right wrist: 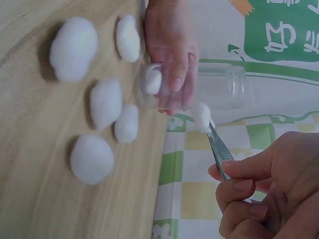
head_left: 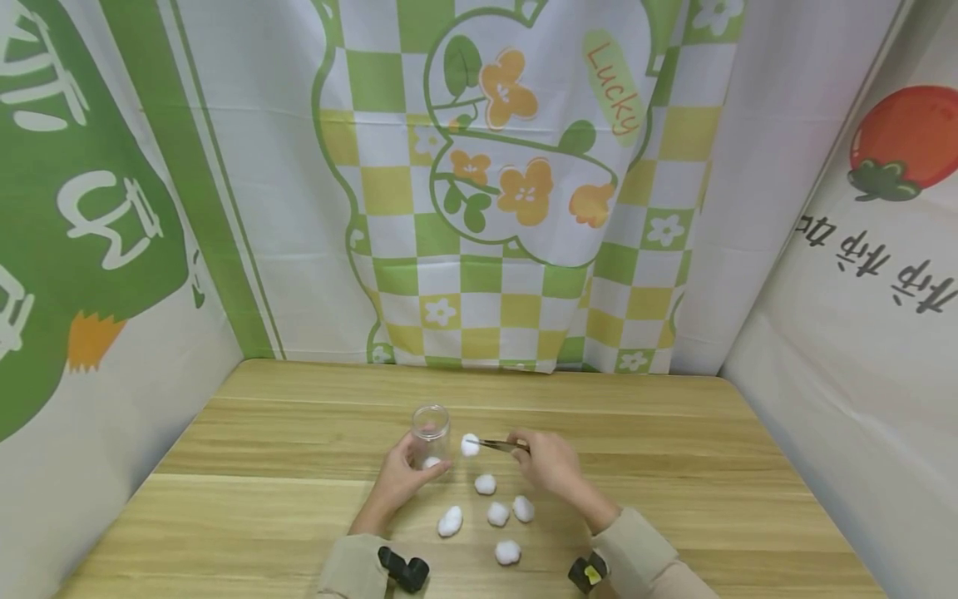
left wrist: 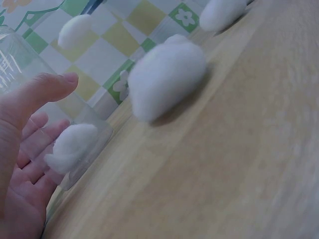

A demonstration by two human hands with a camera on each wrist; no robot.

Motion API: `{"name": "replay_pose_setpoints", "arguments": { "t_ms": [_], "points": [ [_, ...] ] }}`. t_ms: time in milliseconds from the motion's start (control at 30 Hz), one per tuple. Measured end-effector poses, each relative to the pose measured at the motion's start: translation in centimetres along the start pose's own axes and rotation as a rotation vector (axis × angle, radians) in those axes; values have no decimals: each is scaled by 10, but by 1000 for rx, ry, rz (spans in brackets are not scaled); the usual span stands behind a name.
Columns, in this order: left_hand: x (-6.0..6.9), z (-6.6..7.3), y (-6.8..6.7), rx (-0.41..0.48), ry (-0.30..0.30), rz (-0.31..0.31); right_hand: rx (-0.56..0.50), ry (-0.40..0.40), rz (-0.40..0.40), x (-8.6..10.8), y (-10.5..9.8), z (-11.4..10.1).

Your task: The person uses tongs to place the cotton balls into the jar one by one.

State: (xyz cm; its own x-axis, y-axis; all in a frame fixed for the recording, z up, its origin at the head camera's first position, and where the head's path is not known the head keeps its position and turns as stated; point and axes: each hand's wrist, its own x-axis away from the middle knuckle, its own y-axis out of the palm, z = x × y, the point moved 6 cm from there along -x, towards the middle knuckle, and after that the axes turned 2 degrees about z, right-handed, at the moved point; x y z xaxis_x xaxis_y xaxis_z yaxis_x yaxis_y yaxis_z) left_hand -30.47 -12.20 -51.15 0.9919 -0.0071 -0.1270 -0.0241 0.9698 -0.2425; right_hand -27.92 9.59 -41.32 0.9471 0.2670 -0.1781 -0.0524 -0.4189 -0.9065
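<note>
My left hand (head_left: 398,481) grips a clear jar (head_left: 431,434) that stands upright on the table, with its thumb and fingers around the lower part. One cotton ball (left wrist: 75,147) lies at the bottom of the jar. My right hand (head_left: 549,462) pinches a pair of metal tweezers (right wrist: 218,149) between thumb and fingers. Their tips clasp another cotton ball (right wrist: 202,117), held in the air just right of the jar and below its rim in the head view.
Several loose cotton balls lie in front of the jar, among them one cotton ball (head_left: 450,522) near the left wrist and one (head_left: 507,551) nearest the body. The wooden table (head_left: 674,466) meets a patterned curtain (head_left: 479,274) at the back.
</note>
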Motion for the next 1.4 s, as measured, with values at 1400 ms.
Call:
{"name": "replay_pose_setpoints", "arguments": {
  "t_ms": [1400],
  "points": [
    [0,0,4,-5,22,-15,-126,4,67,-7,-38,-21]
  ]
}}
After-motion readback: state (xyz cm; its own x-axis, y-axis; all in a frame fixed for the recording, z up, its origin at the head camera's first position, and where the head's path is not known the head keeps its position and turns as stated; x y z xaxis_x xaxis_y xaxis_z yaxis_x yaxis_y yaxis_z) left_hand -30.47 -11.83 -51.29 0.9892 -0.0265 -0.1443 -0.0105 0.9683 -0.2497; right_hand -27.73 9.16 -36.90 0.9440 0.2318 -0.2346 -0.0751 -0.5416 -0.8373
